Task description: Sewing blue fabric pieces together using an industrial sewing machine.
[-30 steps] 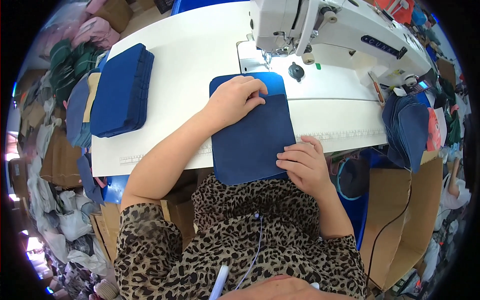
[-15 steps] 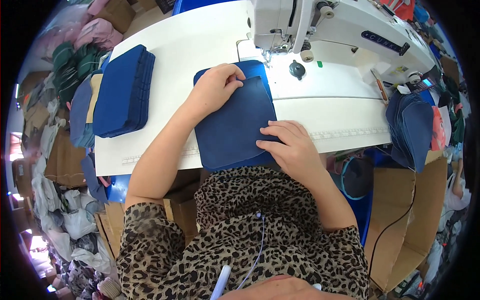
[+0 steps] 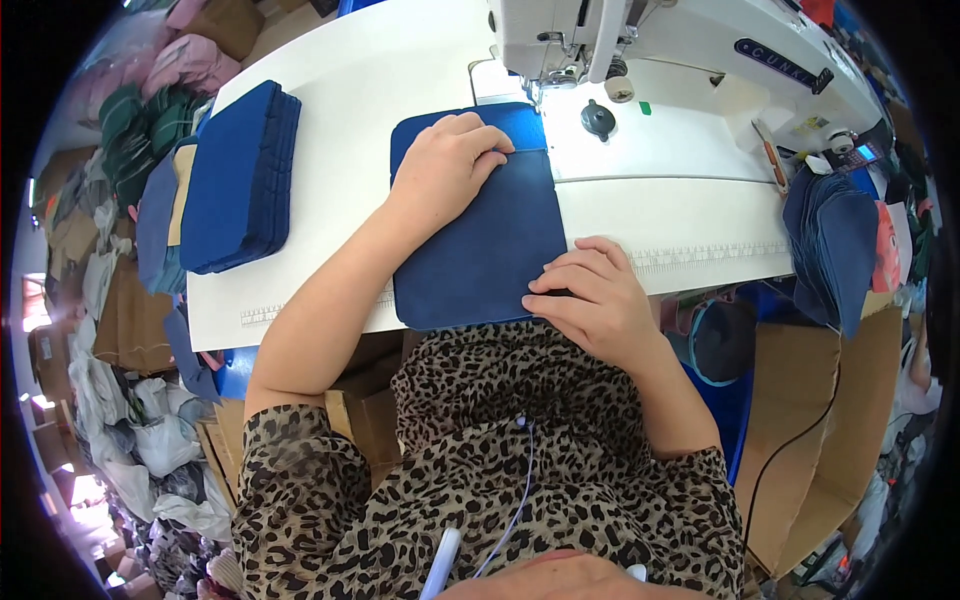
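Two blue fabric pieces lie one on the other in front of me: a dark navy rounded panel [image 3: 480, 240] over a brighter blue one [image 3: 525, 125], which shows as a strip at the far end. At the navy panel's far edge, my left hand [image 3: 452, 165] is closed, thumb and forefinger pinching the fabric. Beside the near right edge rests my right hand [image 3: 597, 305], its fingers slightly bent and apart, fingertips touching the panel. The sewing machine's needle and presser foot area [image 3: 538, 92] is just beyond the far right corner.
A thick stack of blue panels [image 3: 235, 180] stands on the white table [image 3: 350, 100] at left. The sewing machine [image 3: 690, 40] spans the back right. A round black part [image 3: 598, 120] lies on its bed. Navy pieces [image 3: 830, 235] hang over the right edge, above a cardboard box [image 3: 790, 430].
The navy panel now lies more evenly over the brighter piece, its sides nearly lined up. My left hand has shifted slightly right; my right hand has moved a little toward me and right.
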`<state>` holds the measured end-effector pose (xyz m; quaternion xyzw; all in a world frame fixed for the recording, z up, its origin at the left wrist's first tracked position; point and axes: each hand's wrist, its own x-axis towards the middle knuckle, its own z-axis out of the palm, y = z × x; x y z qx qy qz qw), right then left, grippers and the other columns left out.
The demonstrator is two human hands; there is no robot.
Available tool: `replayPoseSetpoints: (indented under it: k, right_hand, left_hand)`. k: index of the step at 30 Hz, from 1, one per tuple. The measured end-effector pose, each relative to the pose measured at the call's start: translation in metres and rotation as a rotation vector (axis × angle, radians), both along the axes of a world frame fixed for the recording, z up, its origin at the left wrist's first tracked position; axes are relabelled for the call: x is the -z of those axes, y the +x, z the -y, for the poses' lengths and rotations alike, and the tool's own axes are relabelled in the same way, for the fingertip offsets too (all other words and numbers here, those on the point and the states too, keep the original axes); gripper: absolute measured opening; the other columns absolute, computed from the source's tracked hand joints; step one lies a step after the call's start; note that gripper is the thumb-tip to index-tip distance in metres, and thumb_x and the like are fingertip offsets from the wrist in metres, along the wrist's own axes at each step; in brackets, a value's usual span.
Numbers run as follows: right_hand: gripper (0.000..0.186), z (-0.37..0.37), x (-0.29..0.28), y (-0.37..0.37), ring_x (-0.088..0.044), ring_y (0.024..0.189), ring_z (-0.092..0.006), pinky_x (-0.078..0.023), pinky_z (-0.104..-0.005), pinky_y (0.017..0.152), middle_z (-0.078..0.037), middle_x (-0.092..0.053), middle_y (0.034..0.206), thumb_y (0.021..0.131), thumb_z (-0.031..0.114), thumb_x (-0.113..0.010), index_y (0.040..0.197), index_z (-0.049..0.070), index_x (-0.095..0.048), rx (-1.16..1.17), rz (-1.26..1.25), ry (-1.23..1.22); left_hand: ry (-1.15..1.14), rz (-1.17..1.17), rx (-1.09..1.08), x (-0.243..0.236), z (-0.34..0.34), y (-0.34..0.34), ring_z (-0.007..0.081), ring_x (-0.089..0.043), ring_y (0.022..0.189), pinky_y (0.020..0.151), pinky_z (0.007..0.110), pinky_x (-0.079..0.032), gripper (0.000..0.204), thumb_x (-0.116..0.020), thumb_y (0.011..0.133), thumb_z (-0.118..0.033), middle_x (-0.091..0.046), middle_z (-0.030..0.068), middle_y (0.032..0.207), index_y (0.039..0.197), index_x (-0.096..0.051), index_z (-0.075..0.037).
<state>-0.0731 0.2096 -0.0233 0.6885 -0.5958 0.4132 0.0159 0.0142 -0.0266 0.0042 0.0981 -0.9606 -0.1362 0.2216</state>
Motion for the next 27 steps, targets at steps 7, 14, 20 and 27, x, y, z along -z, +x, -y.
replayPoseSetpoints:
  k: [7, 14, 20, 27]
  right_hand:
    - [0.016, 0.002, -0.002, 0.007, -0.062, 0.098, -0.0169, -0.044, -0.0412, 0.098, 0.003, -0.067, 0.096, 0.076, 0.010, -0.073, 0.091, 0.015, -0.073, -0.035, 0.003, -0.006]
    - [0.017, 0.002, 0.001, 0.012, -0.062, 0.099, -0.0163, -0.044, -0.0408, 0.098, 0.003, -0.066, 0.097, 0.074, 0.009, -0.072, 0.091, 0.013, -0.073, -0.019, -0.007, -0.019]
    - [0.016, 0.003, 0.002, 0.013, -0.062, 0.099, -0.0168, -0.045, -0.0400, 0.096, 0.003, -0.066, 0.097, 0.074, 0.010, -0.072, 0.090, 0.013, -0.073, -0.015, -0.014, -0.023]
    - [0.015, 0.002, 0.002, 0.013, -0.063, 0.097, -0.0188, -0.046, -0.0410, 0.096, 0.002, -0.068, 0.098, 0.075, 0.013, -0.077, 0.090, 0.014, -0.074, -0.005, -0.011, -0.001]
  left_hand:
    - [0.012, 0.019, 0.020, -0.004, -0.001, 0.001, 0.0261, -0.063, 0.087, 0.079, 0.038, -0.053, 0.008, -0.068, 0.088, -0.012, -0.064, 0.0062, 0.087, 0.092, -0.074, -0.009]
    - [-0.049, -0.015, 0.076, 0.003, 0.003, -0.002, 0.0260, -0.062, 0.085, 0.076, 0.038, -0.053, 0.008, -0.069, 0.087, -0.012, -0.063, 0.0057, 0.086, 0.092, -0.074, -0.011]
    - [-0.074, -0.025, 0.081, 0.005, 0.004, -0.003, 0.0261, -0.062, 0.084, 0.075, 0.038, -0.052, 0.008, -0.069, 0.087, -0.013, -0.063, 0.0055, 0.086, 0.092, -0.074, -0.011]
    - [-0.116, -0.053, 0.085, 0.008, 0.000, -0.005, 0.0223, -0.063, 0.091, 0.078, 0.035, -0.050, 0.011, -0.068, 0.085, -0.011, -0.065, 0.0025, 0.094, 0.094, -0.075, -0.012]
